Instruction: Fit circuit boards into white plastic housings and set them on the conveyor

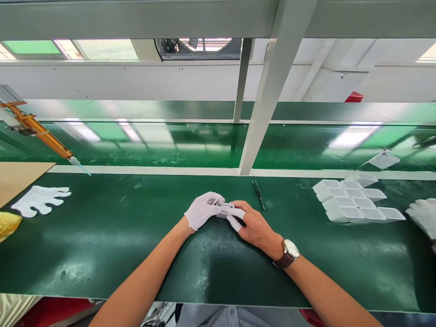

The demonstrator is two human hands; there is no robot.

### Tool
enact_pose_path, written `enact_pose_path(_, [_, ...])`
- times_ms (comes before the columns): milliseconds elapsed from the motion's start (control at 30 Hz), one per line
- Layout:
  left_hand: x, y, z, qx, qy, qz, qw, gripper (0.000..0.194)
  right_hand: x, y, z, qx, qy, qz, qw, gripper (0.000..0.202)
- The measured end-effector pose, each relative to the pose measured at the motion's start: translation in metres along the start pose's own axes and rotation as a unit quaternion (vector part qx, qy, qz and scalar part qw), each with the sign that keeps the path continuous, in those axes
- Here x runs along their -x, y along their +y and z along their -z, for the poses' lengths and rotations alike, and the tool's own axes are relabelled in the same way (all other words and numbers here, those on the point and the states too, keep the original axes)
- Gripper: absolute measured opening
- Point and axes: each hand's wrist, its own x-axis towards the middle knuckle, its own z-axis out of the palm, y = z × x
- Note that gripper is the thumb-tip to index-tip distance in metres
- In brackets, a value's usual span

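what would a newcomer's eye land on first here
Probably the gloved left hand and white-capped fingers of the right hand, meeting around a small pale part mid-bench. Next, perhaps the orange tool angled at upper left, then the clustered white bins on the right.

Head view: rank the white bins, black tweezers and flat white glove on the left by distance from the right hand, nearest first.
From the right hand:
1. Black tweezers: just beyond it, on the green tabletop.
2. White bins: grouped off to the right.
3. Flat white glove: far left.
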Motion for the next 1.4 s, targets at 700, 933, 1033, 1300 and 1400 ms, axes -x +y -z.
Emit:
enact_pose_path(700, [-0.001, 0.004, 0.000, 0.033, -0.018, 0.036, 0.999, 0.026, -0.001, -0.003, 0.002, 0.010, -0.017, -0.030, 0.999, 0.034])
enact_pose_path(933, [-0.002, 0.005, 0.006, 0.022, -0.049, 0.028, 0.998, 0.030, -0.003, -0.005, 0.004, 0.012, -0.028, -0.037, 0.999, 0.034])
enact_pose_path(1033, [-0.003, 0.001, 0.017, -0.010, -0.081, 0.008, 0.997, 0.036, -0.005, -0.005, 0.005, 0.006, -0.041, -0.042, 0.998, 0.038])
enact_pose_path(1300, [-0.002, 0.006, 0.033, -0.086, -0.099, -0.014, 0.991, 0.041, -0.005, -0.004, 0.003, 0.002, -0.041, -0.031, 0.999, 0.035])
enact_pose_path(1400, [-0.002, 0.006, 0.033, -0.132, -0.098, -0.035, 0.986, 0.037, -0.004, -0.002, 0.001, 0.011, -0.031, -0.018, 0.999, 0.034])
